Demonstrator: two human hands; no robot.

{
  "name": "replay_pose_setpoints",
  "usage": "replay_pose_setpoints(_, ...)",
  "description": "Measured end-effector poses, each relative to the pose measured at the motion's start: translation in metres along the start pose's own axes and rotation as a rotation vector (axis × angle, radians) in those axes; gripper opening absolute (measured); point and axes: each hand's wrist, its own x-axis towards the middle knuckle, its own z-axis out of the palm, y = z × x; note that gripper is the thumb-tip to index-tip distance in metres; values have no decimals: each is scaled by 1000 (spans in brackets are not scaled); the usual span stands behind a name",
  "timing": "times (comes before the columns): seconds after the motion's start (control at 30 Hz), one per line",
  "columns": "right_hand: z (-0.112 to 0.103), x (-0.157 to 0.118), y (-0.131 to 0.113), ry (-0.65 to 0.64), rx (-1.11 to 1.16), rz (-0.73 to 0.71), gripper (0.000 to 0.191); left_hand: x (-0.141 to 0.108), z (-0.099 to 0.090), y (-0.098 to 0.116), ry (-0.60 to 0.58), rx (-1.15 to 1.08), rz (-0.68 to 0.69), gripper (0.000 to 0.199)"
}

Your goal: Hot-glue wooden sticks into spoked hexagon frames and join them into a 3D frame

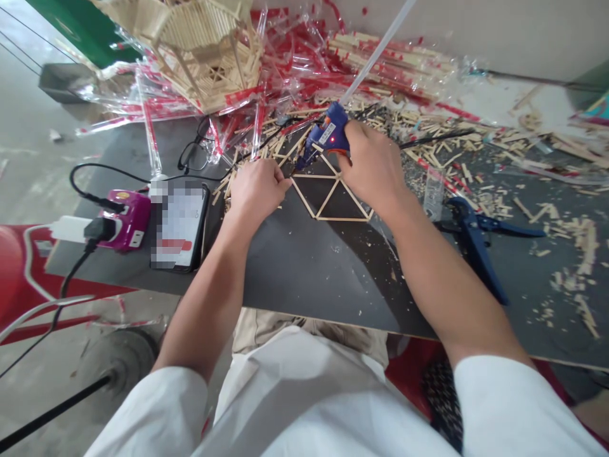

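Note:
My right hand [373, 162] is wrapped round a blue glue gun [325, 134], with a long whitish glue stick [378, 51] rising from its back. The gun's nozzle points down and left, close to the left corner of a flat frame of thin wooden sticks [328, 198]. This frame, divided into triangles, lies on the dark tabletop. At that same corner my left hand [257, 190] is closed, thumb and forefinger pinching the frame's end. The exact contact between nozzle and wood is hard to make out.
A phone [178, 222] and a purple plug adapter [128, 219] with cords lie at left. Blue cutters [480, 247] rest at right among wood scraps [587, 244]. Behind stand a stick-built model [204, 51] and red-and-clear plastic wrappers [299, 70].

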Motion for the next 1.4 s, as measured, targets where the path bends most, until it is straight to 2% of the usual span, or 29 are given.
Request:
replay_pose_setpoints(0.5, -10, -1, -12, -67, -59, 24, 39, 0, 0, 0, -6, -9, 2, 15)
replay_pose_setpoints(0.7, -9, 0, -10, -22, -37, -1, 43, 1, 1, 0, -5, -6, 4, 16)
replay_pose_setpoints(1.2, -19, 0, -19, -81, -58, 67, 45, 0, 0, 1, -5, -10, -11, 15)
replay_pose_setpoints(1.4, -18, -1, -18, -40, -39, 50, 43, 0, -1, 0, -17, -38, -20, 12)
